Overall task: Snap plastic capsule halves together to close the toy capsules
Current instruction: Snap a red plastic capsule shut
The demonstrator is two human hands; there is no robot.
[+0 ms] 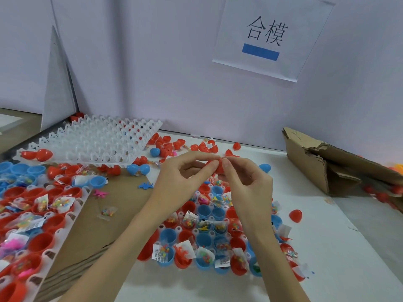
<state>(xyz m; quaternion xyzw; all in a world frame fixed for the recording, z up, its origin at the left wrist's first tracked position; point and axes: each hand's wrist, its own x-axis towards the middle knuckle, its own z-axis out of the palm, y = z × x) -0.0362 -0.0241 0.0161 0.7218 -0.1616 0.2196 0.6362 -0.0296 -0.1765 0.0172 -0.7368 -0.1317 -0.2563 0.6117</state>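
Note:
My left hand [183, 177] and my right hand [244, 182] meet above the table's middle, both pinching one red capsule [219, 165] between fingertips and thumbs. The fingers hide most of it, so whether its halves are joined cannot be told. Below my hands a white tray [178, 229] holds several open red and blue capsule halves with small toy packets inside. A closed red capsule [296, 215] lies alone on the table to the right.
A second filled tray [72, 216] lies at the left on brown cardboard [122, 205]. An empty white tray [96, 138] sits at the back left, with loose red and blue capsules [168, 146] behind it. A torn cardboard box [322, 164] stands at the right.

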